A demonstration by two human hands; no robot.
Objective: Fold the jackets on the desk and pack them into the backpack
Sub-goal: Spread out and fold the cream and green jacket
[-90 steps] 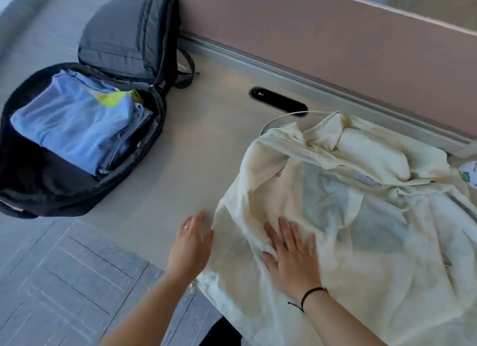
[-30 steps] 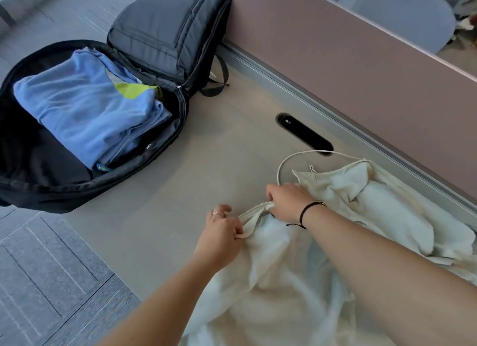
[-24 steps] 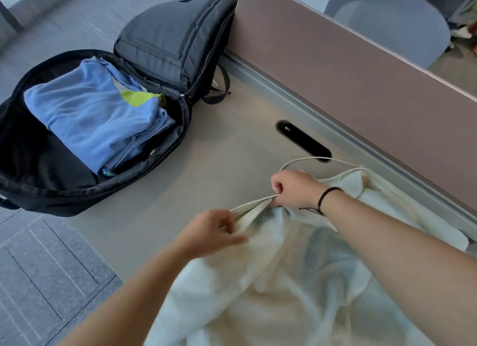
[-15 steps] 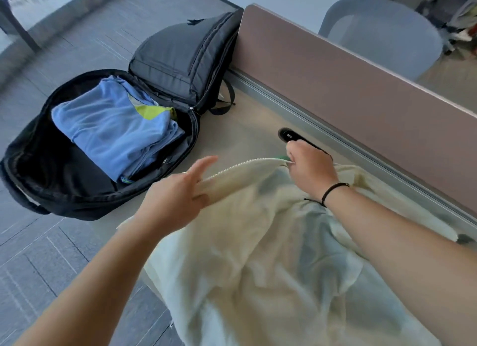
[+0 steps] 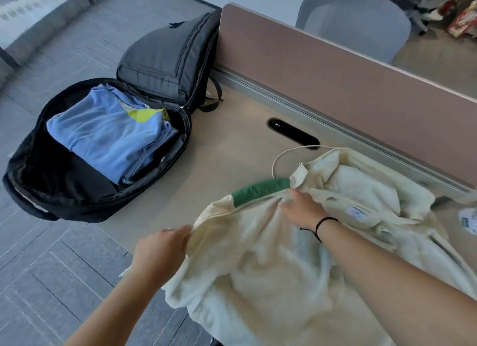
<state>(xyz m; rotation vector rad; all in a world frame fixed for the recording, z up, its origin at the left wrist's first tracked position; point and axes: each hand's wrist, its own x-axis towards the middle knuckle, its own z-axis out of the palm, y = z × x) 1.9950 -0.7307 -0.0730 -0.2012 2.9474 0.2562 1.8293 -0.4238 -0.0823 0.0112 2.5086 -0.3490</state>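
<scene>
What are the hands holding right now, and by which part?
The left hand pinches the cream jacket at its zipper edge; the right hand touches the same edge farther along, its grip unclear.

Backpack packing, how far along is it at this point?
Done: a folded blue jacket lies in the open backpack. In hand: the cream jacket is spread unfolded on the desk; the left hand pinches its zipper edge, the right hand rests on the fabric. Left: fold it and pack it.
</scene>
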